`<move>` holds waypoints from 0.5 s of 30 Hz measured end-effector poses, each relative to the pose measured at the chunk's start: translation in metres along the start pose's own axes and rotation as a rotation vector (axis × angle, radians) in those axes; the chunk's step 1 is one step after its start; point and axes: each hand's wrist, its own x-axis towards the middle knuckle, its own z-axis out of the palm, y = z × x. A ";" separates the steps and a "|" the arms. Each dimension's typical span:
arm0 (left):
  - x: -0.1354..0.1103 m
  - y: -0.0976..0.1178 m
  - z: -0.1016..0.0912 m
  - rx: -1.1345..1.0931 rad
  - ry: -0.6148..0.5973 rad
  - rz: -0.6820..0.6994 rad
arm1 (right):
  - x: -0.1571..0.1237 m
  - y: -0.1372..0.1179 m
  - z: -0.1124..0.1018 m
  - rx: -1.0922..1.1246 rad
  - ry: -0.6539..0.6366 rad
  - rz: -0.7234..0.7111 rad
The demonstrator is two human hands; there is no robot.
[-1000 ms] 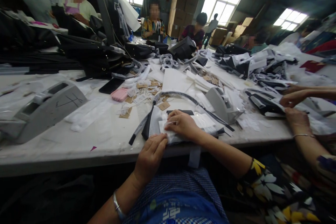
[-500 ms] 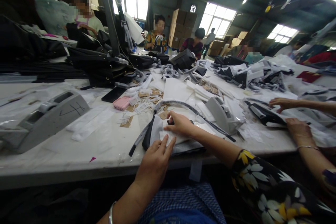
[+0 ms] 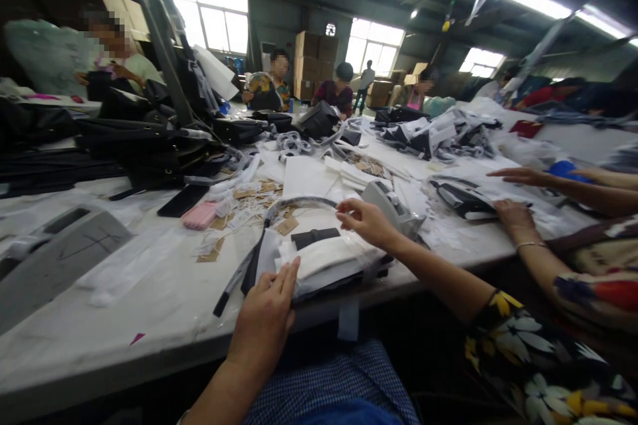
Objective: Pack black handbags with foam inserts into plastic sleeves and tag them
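A black handbag lies before me at the table edge. White tissue paper covers its upper side, and a dark flat piece shows above the paper. My left hand rests with outstretched fingers on the bag's near left side, touching the paper's edge. My right hand hovers over the bag's far right part, fingers bent and apart, with nothing visible in them. Behind it arcs a plastic-wrapped strap, partly hidden by that hand.
A grey tape dispenser stands beyond my right hand; another dispenser is at left. Tags, a pink case and a black phone-like slab lie farther back. At right, a co-worker's hands touch another bag.
My right hand has lifted off the paper and moved right, uncovering the dark piece. My left hand stays on the bag's near side. The camera view has turned right.
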 end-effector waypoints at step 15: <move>-0.006 -0.010 0.009 0.047 -0.008 0.034 | 0.025 0.112 -0.147 -0.079 0.077 0.465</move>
